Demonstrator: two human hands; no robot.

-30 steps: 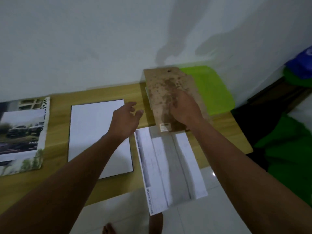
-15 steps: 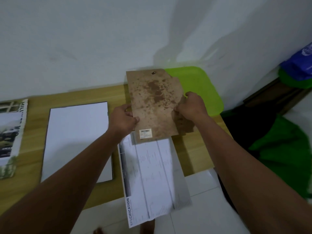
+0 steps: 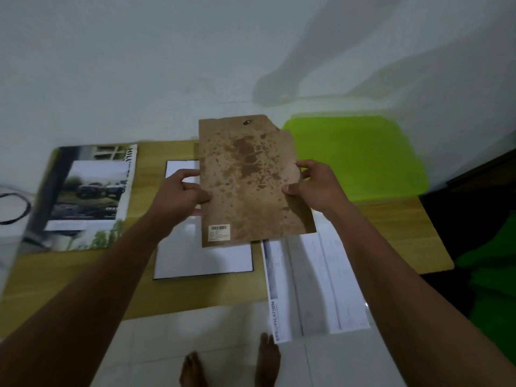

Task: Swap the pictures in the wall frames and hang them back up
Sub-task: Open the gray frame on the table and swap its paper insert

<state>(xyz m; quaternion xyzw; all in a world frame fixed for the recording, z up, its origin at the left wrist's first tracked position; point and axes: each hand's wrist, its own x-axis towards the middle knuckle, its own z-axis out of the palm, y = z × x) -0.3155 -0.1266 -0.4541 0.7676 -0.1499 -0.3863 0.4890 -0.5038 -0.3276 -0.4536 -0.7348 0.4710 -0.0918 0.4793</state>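
Brown backing board [image 3: 251, 185] (above table [image 3: 396, 233]) — left hand [image 3: 178, 196], right hand [image 3: 318, 188] pinch its edges.

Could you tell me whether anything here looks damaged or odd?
The brown backing board, gripped by the left hand and right hand, is blotched with dark stains and notched at its upper right corner.

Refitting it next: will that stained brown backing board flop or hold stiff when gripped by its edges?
Probably stiff: the backing board shows no sag though left hand and right hand grip only its side edges. Likely light: the grip looks relaxed. Its far right corner looks chipped, so edges may be brittle.
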